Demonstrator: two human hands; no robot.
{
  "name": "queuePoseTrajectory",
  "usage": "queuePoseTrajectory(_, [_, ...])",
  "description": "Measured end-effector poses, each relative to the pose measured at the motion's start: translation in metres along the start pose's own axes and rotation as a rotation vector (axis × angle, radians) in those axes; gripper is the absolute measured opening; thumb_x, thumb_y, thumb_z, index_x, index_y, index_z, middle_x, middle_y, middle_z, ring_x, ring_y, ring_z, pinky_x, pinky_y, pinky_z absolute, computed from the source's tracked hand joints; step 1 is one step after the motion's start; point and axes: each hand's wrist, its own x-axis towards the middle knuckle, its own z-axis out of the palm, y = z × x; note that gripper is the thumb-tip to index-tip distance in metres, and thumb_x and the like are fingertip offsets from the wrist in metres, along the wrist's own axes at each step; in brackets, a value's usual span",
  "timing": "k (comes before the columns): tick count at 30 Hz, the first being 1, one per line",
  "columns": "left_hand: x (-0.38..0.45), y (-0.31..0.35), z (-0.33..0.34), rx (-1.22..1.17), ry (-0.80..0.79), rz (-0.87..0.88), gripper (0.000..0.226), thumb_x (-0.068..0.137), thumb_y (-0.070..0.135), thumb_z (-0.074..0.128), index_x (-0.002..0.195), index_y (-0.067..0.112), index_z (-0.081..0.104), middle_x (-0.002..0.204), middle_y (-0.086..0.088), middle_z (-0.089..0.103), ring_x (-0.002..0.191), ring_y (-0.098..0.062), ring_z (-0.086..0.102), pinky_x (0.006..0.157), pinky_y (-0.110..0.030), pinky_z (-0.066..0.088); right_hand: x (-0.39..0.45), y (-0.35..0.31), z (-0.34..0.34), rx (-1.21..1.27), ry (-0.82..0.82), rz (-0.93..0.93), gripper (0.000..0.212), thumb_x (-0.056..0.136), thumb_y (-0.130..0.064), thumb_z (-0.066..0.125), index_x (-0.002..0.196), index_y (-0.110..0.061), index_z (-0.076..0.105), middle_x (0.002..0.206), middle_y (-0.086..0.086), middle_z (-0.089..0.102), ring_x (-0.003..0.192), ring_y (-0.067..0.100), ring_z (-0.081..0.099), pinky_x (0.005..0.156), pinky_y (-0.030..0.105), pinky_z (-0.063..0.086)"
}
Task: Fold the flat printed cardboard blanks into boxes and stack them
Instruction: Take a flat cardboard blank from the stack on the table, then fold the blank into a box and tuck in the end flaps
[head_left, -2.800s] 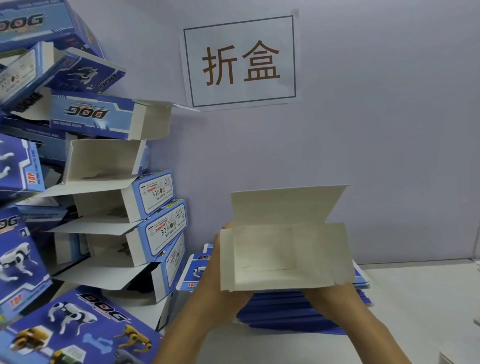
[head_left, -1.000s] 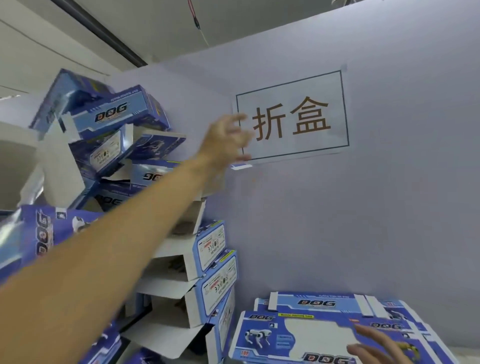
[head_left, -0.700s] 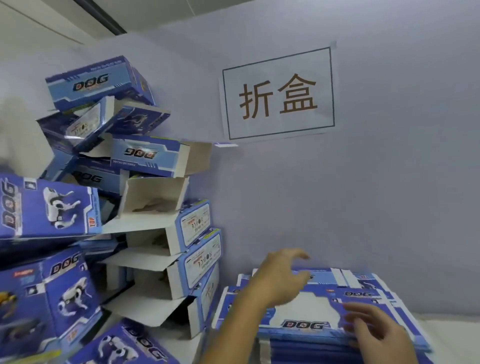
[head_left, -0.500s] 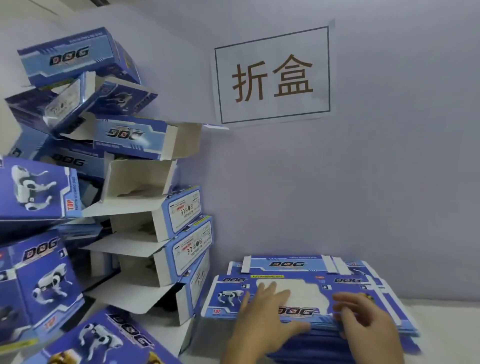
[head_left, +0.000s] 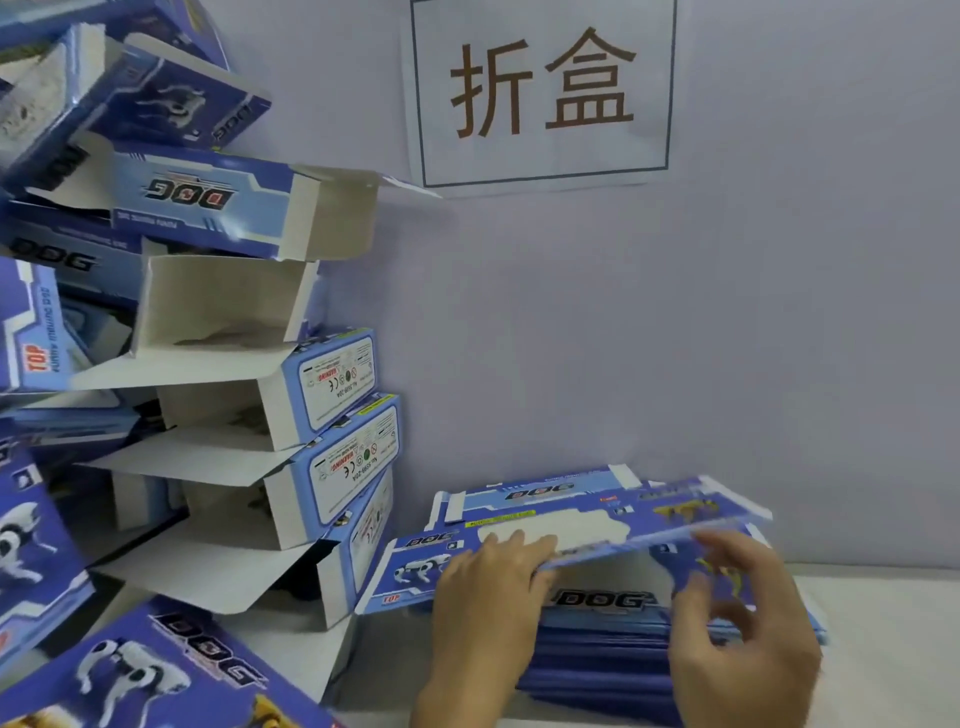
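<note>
— Top blank (head_left: 597, 525), where is it?
— Under both hands, lifted off the blank stack (head_left: 613, 639). Left hand (head_left: 488, 587) curls under its edge; right hand (head_left: 737, 608) pinches its right side.

Two bare hands and parts of two bare forearms are seen at the bottom of the view. The left hand (head_left: 488, 587) is shown from the back, with the wrist and a stretch of forearm below it; no sleeve, glove, ring, watch or band is seen on it. The right hand (head_left: 748, 634) is blurred, so fine detail cannot be made out; it too is seen bare, uncovered down to the frame edge. The fingernails are too blurred to be described. Nothing else of the person is shown.
</note>
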Motion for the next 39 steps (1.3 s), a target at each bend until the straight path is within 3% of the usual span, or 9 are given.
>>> queuePoseTrajectory(7, [0.001,0.003,-0.003,-0.065,-0.015,-0.003,0.044,0.100,0.050,0.044,0.145,0.050,0.040,0.143,0.016,0.053,0.128,-0.010,0.047,0.108,-0.034,0.038,0.006,-0.008,0.006,0.344,-0.547,0.716,0.016,0.093,-0.019,0.062,0.106,-0.029,0.064,0.084,-0.008,0.077,0.079,0.019,0.075,0.055,0.034,0.060])
queuePoseTrajectory(12, [0.006,0.009,-0.005,-0.033,-0.217,0.055,0.051,0.093,0.060,0.052,0.143,0.052,0.042,0.141,0.014,0.053,0.130,-0.010,0.041,0.108,-0.036,0.036,0.008,-0.007,0.013,0.410,-0.422,0.933,0.013,0.094,-0.017,0.062,0.098,-0.005,0.061,0.091,0.019,0.073,0.079,0.034,0.073,0.058,0.039,0.059])
queuePoseTrajectory(17, [0.007,0.005,-0.010,-0.208,-0.240,0.043,0.058,0.078,0.076,0.057,0.129,0.050,0.058,0.132,0.029,0.047,0.122,0.006,0.035,0.098,-0.026,0.036,0.014,0.007,0.006,0.347,-0.390,0.943,0.011,0.098,-0.004,0.055,0.097,0.007,0.055,0.079,0.027,0.070,0.064,0.036,0.071,0.050,0.033,0.057])
queuePoseTrajectory(21, [0.010,0.000,-0.018,-0.446,0.165,0.014,0.035,0.087,0.053,0.065,0.119,0.038,0.067,0.113,0.026,0.051,0.113,0.002,0.048,0.096,-0.025,0.046,0.030,0.013,-0.009,0.314,-0.391,0.794,0.012,0.098,-0.003,0.053,0.107,-0.011,0.054,0.061,0.012,0.071,0.053,0.021,0.070,0.046,0.030,0.058])
queuePoseTrajectory(24, [0.012,0.001,-0.024,-0.440,0.376,-0.058,0.061,0.086,0.056,0.059,0.142,0.033,0.048,0.138,0.016,0.045,0.132,-0.009,0.042,0.107,-0.036,0.045,0.041,0.015,-0.023,0.207,-0.343,0.620,0.023,0.099,-0.013,0.055,0.113,-0.030,0.059,0.061,0.007,0.072,0.055,0.023,0.067,0.056,0.043,0.060])
queuePoseTrajectory(26, [0.010,0.004,-0.028,-0.472,0.349,-0.110,0.081,0.077,0.069,0.050,0.149,0.035,0.032,0.142,0.022,0.040,0.133,-0.001,0.038,0.110,-0.032,0.041,0.047,0.009,-0.029,0.172,-0.307,0.538,0.028,0.100,-0.022,0.054,0.098,-0.049,0.061,0.060,0.003,0.072,0.050,0.016,0.065,0.049,0.036,0.054])
queuePoseTrajectory(29, [0.008,0.010,-0.030,-0.786,0.232,-0.095,0.057,0.073,0.067,0.054,0.122,0.037,0.052,0.115,0.027,0.063,0.111,0.001,0.061,0.083,-0.015,0.054,0.052,0.000,-0.030,0.277,-0.303,0.522,0.026,0.101,-0.030,0.050,0.102,-0.054,0.060,0.070,-0.003,0.075,0.054,0.004,0.068,0.047,0.025,0.051])
queuePoseTrajectory(34, [0.004,0.018,-0.027,-0.864,0.160,-0.051,0.069,0.062,0.076,0.055,0.117,0.035,0.057,0.106,0.023,0.067,0.111,-0.007,0.062,0.093,-0.035,0.056,0.054,-0.006,-0.031,0.547,-0.400,0.598,0.056,0.076,-0.051,0.060,0.131,-0.051,0.051,0.114,-0.003,0.073,0.098,0.024,0.073,0.072,0.049,0.058])
queuePoseTrajectory(39, [0.001,0.019,-0.030,-0.939,0.117,-0.044,0.072,0.058,0.077,0.061,0.115,0.032,0.054,0.104,0.029,0.067,0.104,0.003,0.064,0.083,-0.015,0.055,0.051,-0.007,-0.029,0.553,-0.418,0.526,0.059,0.069,-0.061,0.060,0.127,-0.056,0.049,0.121,-0.006,0.068,0.109,0.026,0.068,0.087,0.058,0.055])
